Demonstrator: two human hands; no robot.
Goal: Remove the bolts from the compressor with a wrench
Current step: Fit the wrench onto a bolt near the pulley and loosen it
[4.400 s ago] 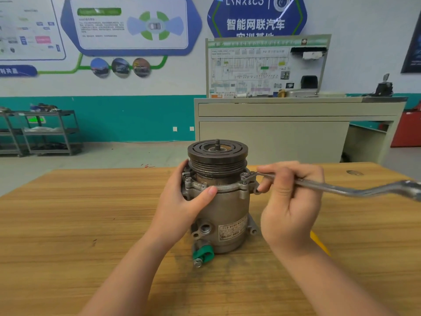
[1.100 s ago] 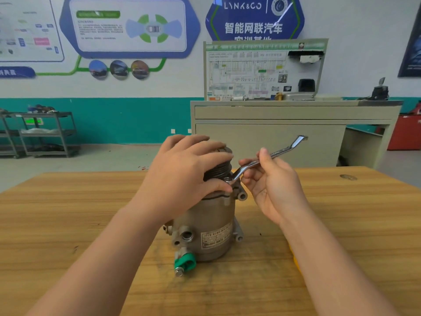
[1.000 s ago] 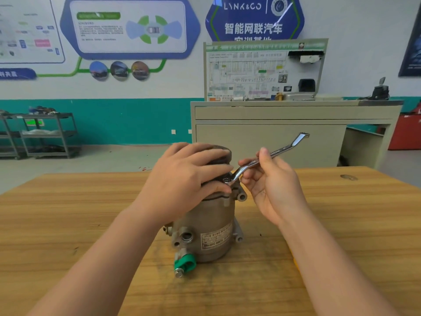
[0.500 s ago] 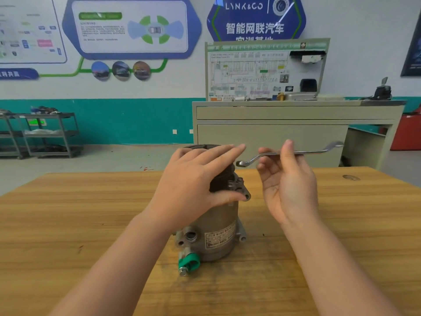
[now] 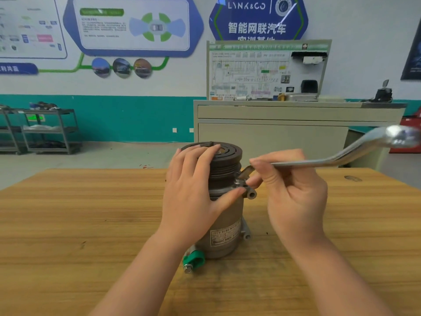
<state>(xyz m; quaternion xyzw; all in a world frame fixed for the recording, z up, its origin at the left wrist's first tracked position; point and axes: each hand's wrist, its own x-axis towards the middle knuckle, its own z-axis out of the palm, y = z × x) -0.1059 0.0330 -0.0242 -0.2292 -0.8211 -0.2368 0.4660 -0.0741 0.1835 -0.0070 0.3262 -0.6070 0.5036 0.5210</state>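
A grey metal compressor (image 5: 224, 226) stands upright near the middle of a wooden table (image 5: 68, 224), its dark grooved pulley (image 5: 227, 158) on top and a white rating label (image 5: 224, 234) on the near side of its body. At its near left foot a green cap (image 5: 193, 258) sits on a port that ends in a small metal plug. The left hand (image 5: 193, 192) wraps the upper part of the compressor from the left: its fingers lie spread over the pulley's top and left flank, and the thumb presses across the front of the flange just below the pulley. The right hand (image 5: 293, 192), just right of the compressor, is closed around the shaft of a long steel wrench (image 5: 330, 159), with the fingers curled over it and the fingertips down close to the flange. The wrench's near end dips to a mounting ear (image 5: 249, 192) on the right side of the flange, where a bolt head would sit, though fingers and tool hide the bolt itself. The shaft runs off to the right and rises to a blurred ring end near the frame edge. Beyond the table stands a beige cabinet (image 5: 273, 137) carrying a wiring diagram board (image 5: 262, 71), and a metal shelf rack (image 5: 45, 131) is against the teal wall far left.
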